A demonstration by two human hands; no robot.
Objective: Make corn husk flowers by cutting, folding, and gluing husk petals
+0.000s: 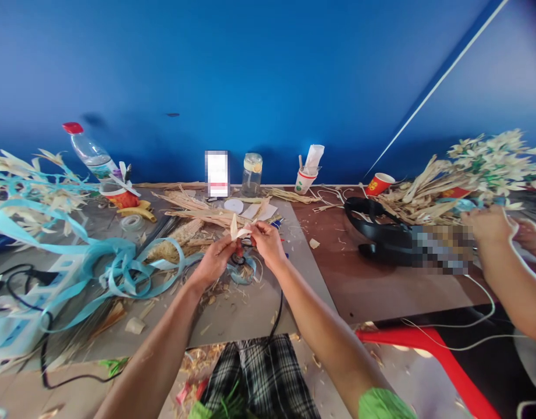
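My left hand [216, 260] and my right hand [266, 241] meet over the grey mat [250, 308], both pinched on a pale strip of dried husk [238, 229] that sticks up between the fingers. Under them lie a coil of light blue ribbon [244, 272] and a dark ring-shaped object I cannot name. More husk strips [198, 214] lie just beyond my hands.
Loops of blue ribbon [97, 262] and black cables spread at the left. A plastic bottle [91, 152], a glass jar [252, 173] and paper cups [303, 180] stand by the blue wall. Another person's hands [490, 227] work at the right beside husk flowers [490, 157].
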